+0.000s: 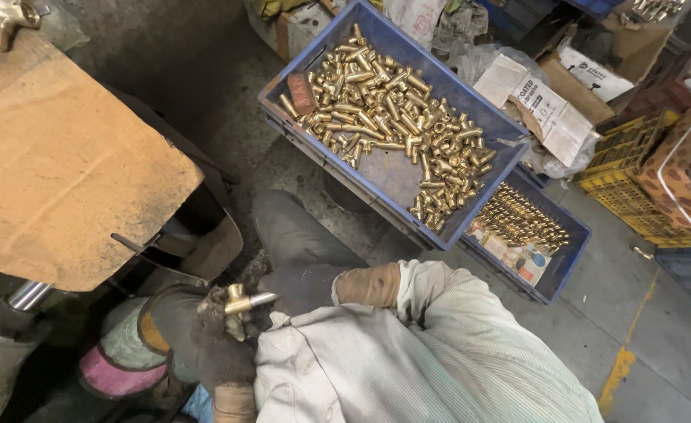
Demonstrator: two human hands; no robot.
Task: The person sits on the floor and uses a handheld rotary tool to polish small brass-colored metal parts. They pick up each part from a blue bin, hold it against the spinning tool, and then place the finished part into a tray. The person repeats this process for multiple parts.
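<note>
My left hand [204, 345], in a dirty dark glove, grips a small brass tee fitting [240, 301] with a silvery stub pointing right. My right hand [302, 291], also in a dark glove with a tan cuff, reaches across from the striped sleeve [439, 345] to the stub end of the fitting. Its fingers blend into my grey trouser leg [294, 235], so its grip is unclear. Both hands are low in the view, close to my body.
A blue crate [314, 55] of loose brass fittings, with a reddish block [302, 92] in it, lies ahead. A second blue crate [569, 258] holds brass parts in rows. A large cardboard sheet [63, 157] covers the left. Yellow crates [635, 196] and boxes stand at the right.
</note>
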